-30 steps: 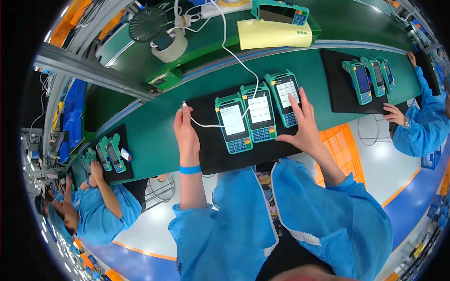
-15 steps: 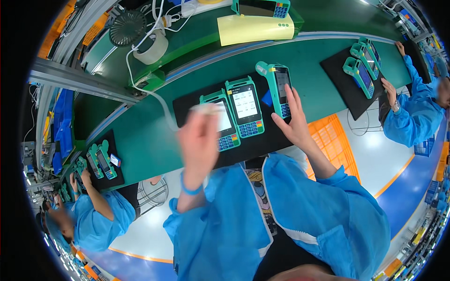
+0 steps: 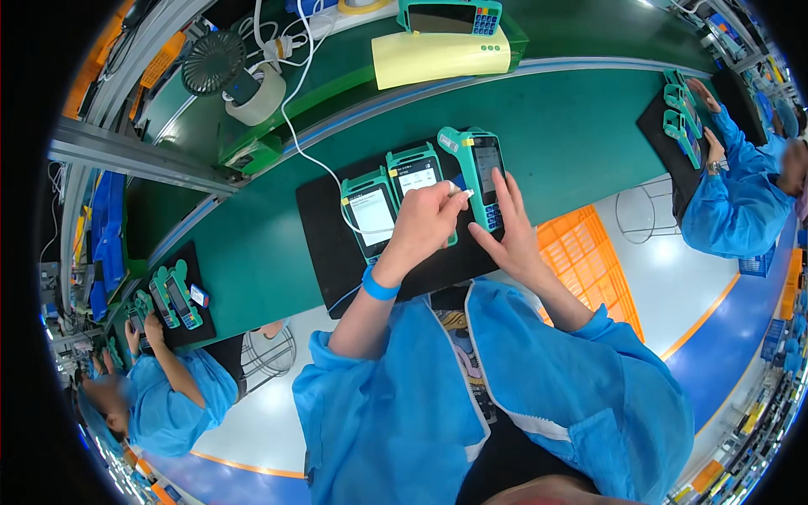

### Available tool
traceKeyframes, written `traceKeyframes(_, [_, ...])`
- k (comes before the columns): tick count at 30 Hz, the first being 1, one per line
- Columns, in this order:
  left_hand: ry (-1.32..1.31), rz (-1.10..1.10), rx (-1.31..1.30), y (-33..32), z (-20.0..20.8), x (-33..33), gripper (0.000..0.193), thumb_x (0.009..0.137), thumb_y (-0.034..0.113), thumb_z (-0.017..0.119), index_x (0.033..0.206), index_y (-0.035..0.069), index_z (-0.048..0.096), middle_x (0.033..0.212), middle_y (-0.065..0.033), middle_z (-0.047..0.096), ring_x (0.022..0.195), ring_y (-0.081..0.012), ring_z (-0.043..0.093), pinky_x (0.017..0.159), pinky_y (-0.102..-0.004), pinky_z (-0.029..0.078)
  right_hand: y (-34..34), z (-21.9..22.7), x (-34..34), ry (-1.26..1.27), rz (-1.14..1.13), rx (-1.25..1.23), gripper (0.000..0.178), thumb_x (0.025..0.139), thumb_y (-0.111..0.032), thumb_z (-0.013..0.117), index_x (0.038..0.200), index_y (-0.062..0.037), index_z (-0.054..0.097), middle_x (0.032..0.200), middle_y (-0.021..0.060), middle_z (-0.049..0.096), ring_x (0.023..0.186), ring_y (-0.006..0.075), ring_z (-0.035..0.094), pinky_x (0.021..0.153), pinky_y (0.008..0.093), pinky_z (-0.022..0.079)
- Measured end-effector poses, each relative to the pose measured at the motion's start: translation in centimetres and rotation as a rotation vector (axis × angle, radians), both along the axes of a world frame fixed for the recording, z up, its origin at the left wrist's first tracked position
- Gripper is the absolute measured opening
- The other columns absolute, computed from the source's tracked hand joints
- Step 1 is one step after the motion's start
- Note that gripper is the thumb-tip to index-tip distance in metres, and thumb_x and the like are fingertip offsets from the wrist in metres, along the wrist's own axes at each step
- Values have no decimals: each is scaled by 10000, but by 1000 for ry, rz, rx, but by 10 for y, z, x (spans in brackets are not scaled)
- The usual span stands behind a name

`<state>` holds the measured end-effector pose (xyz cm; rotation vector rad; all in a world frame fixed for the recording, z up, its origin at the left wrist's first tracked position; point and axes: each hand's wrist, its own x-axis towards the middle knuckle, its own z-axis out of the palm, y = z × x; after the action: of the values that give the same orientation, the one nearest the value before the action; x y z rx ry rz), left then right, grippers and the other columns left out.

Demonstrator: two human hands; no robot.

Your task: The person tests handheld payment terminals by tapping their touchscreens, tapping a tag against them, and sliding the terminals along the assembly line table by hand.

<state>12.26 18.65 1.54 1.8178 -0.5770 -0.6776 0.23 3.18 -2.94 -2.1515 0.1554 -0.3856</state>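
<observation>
My left hand pinches the white plug of a thin white cable, close to the left edge of a green-cased handheld payment terminal. My right hand holds that terminal's lower end, its fingers along the right edge and thumb at the bottom corner. Further left, two more terminals lie side by side with lit white screens: one terminal shows most of its screen, and the other terminal is partly covered by my left hand. A black mat lies beneath them.
An orange crate stands below the bench's right side. Along the back are a yellow sheet, another terminal, a small fan and a tape roll. Co-workers sit left and right beside terminals on mats.
My left hand has swung right with the cable plug, from over the left terminal to the right one's edge. My right hand stays at the same terminal. The view has shifted slightly.
</observation>
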Motion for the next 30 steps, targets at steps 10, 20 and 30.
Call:
traceKeyframes(10, [-176,-1,26,-3,-9,4,266,1009,195,620,859,-20,664,548,-76,589,432,-161,593,437,-307,431,-11,9,1,-15,24,-335,1031,803,-372,867,1602,-43,305,1514,390,375,1275,536,533,1018,491,513])
traceKeyframes(20, [-414,34,108,2,-19,-3,278,973,195,657,789,-12,633,602,-192,627,563,-364,655,528,-439,463,-47,54,29,38,56,-280,589,756,-333,907,1235,-68,687,1139,190,733,1064,369,705,902,435,566])
traceKeyframes(30, [-510,72,77,-2,-24,-7,291,968,209,671,768,11,595,632,-191,629,628,-408,651,549,-472,466,-143,51,203,-551,-41,-505,214,855,-100,774,1046,-59,687,1050,108,695,971,349,674,784,428,562])
